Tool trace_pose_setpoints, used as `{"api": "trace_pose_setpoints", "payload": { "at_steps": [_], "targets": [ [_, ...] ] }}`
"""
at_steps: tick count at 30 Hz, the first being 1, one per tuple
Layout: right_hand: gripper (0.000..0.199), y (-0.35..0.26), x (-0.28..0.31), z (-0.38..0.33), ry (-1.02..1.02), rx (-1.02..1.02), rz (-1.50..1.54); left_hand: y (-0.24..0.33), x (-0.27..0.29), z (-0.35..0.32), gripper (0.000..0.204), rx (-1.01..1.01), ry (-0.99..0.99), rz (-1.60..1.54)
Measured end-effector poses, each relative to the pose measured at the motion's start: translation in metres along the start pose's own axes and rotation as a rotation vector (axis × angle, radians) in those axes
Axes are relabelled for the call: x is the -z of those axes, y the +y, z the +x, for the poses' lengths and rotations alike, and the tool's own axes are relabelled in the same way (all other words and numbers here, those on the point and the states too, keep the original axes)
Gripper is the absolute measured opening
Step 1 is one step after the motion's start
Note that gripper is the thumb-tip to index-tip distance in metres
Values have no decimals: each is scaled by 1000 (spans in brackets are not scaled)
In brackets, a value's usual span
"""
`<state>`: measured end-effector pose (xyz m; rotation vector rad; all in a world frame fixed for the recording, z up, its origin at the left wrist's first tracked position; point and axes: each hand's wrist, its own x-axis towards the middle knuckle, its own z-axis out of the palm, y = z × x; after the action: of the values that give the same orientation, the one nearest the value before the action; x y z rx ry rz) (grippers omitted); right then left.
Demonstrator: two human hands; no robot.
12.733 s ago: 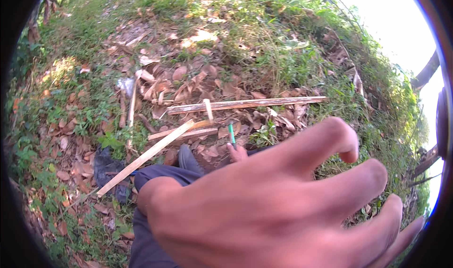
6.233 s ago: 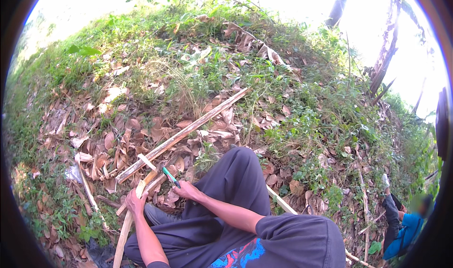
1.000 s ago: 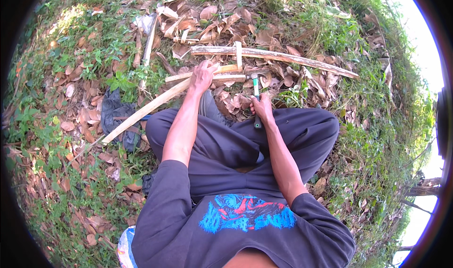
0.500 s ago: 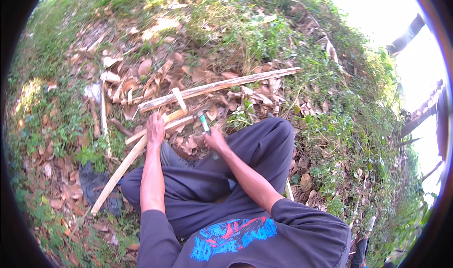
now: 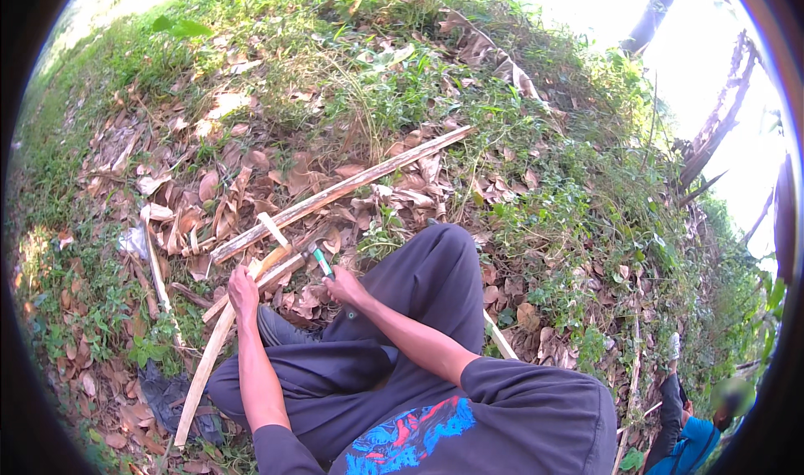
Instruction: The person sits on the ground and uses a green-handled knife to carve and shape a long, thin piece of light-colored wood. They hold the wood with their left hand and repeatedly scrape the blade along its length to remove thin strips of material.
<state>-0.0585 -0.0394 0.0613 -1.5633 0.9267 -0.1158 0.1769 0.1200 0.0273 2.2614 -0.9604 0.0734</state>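
My left hand (image 5: pixel 244 291) is closed around a long pale wooden strip (image 5: pixel 205 366), which slants from beside my knee up toward the leaf litter. Across the strip's far end sits a short pale wooden piece (image 5: pixel 273 229). My right hand (image 5: pixel 344 287) grips a hammer (image 5: pixel 322 261) by its green and white handle, its dark head close to the strip's far end. Under the strip lies another piece of wood (image 5: pixel 285 270), partly hidden. Just beyond both hands, a long rough-edged wooden strip (image 5: pixel 343 189) rests on the leaves.
Dry leaves (image 5: pixel 209 186) and green grass cover the sloping ground. A thin stick (image 5: pixel 159 274) and dark crumpled cloth or plastic (image 5: pixel 180 400) lie on the left. Another wooden strip (image 5: pixel 500 337) shows beside my right leg. A person in blue (image 5: pixel 695 446) is at the lower right.
The view has swung to the right, so my hands and the wood sit lower and further left in it. The person in blue has come into view. Both hands keep their grips.
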Motion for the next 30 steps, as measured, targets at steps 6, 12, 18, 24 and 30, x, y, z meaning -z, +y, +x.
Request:
{"api": "trace_pose_setpoints", "payload": {
  "at_steps": [6,12,18,24,30],
  "targets": [
    [22,5,3,2,-5,29,20,-9,-2,8,4,145,1,-79],
    [22,3,2,1,-12,30,4,-23,-2,10,6,352,19,-207],
    [21,4,2,3,-14,40,-31,-33,-3,9,5,388,56,-293],
    [21,7,0,6,-6,30,-44,-46,-4,12,4,489,47,-482],
    [22,12,0,8,-11,18,-10,-49,-8,13,3,601,39,-708]
  ]
}}
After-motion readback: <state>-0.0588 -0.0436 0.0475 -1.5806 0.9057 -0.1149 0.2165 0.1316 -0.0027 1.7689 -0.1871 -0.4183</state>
